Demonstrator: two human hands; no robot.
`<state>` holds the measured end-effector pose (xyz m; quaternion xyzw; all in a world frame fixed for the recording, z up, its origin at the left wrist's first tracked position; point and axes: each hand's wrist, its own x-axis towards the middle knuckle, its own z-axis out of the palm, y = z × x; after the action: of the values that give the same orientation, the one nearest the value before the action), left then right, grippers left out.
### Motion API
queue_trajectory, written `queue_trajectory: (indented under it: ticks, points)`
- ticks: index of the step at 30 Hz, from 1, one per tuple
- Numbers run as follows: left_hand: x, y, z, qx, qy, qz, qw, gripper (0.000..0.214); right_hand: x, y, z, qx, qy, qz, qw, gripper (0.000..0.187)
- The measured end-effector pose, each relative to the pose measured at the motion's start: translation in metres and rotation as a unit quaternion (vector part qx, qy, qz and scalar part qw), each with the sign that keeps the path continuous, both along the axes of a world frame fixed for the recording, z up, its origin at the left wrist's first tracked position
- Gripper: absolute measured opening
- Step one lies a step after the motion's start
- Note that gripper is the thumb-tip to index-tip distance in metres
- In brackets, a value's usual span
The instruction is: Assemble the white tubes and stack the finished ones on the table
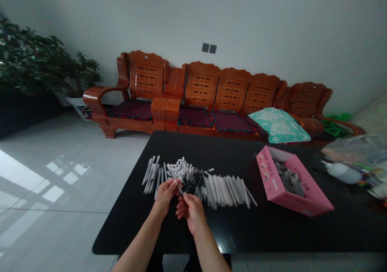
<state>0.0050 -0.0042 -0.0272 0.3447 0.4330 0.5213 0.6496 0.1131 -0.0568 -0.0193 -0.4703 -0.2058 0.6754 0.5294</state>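
Note:
My left hand (pixel 165 195) and my right hand (pixel 190 210) meet over the near part of a black table (pixel 151 231). Both are closed in a pinch on one thin white pen-like stick (pixel 180 189) held between them. Just beyond my fingers lies a spread of parts: white tubes (pixel 225 190) in a row to the right, thin dark refills (pixel 193 180) in the middle, small white caps (pixel 179 168) behind, and more white tubes (pixel 151 174) at the left.
A pink cardboard box (pixel 302 207) with grey sticks inside stands at the right. A white bottle (pixel 343 172) and plastic bags (pixel 359 151) lie at the far right. Behind the table is a wooden sofa (pixel 211 90); a potted plant (pixel 33 62) is at left.

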Motion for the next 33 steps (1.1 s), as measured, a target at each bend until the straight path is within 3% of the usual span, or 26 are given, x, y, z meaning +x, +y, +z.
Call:
queue_trajectory:
  ticks: [5, 8, 10, 14, 16, 18, 22, 24, 26, 29, 33]
  points:
    - [-0.014, 0.013, 0.006, 0.006, -0.004, 0.080, 0.997, 0.044, -0.001, -0.009, -0.007, 0.033, -0.111, -0.011, 0.993, 0.037]
    - [-0.023, 0.020, 0.008, -0.005, -0.004, 0.091, 0.996, 0.045, 0.009, -0.011, -0.010, 0.063, -0.250, -0.047, 0.965, 0.031]
    - [-0.025, 0.020, 0.009, -0.014, -0.004, 0.085, 0.996, 0.045, 0.019, -0.008, -0.007, 0.106, -0.396, -0.080, 0.909, 0.024]
    - [-0.020, 0.014, 0.009, -0.023, -0.010, 0.064, 0.998, 0.046, 0.032, 0.008, 0.001, 0.132, -0.644, -0.068, 0.750, 0.012]
    - [-0.016, 0.011, 0.012, -0.021, -0.012, 0.055, 0.998, 0.047, 0.033, 0.016, 0.004, 0.129, -0.694, -0.040, 0.707, 0.013]
    - [-0.012, 0.009, 0.014, -0.019, -0.015, 0.046, 0.999, 0.049, 0.032, 0.021, 0.005, 0.133, -0.708, -0.026, 0.693, 0.013]
    - [-0.008, 0.007, 0.017, -0.009, -0.031, 0.020, 0.999, 0.048, 0.026, 0.020, 0.011, 0.149, -0.677, -0.038, 0.720, 0.021]
    - [-0.006, 0.006, 0.016, -0.004, -0.039, 0.004, 0.999, 0.047, 0.023, 0.017, 0.013, 0.172, -0.623, -0.019, 0.763, 0.034]
    - [-0.003, 0.005, 0.016, -0.002, -0.044, -0.009, 0.999, 0.046, 0.019, 0.014, 0.013, 0.183, -0.534, 0.026, 0.825, 0.043]
    - [-0.001, 0.004, 0.016, -0.004, -0.044, -0.013, 0.999, 0.046, 0.015, 0.009, 0.009, 0.165, -0.396, 0.066, 0.901, 0.043]
    - [-0.009, 0.010, 0.017, -0.004, -0.041, 0.038, 0.998, 0.049, 0.022, -0.003, 0.008, 0.144, -0.328, 0.082, 0.930, 0.037]
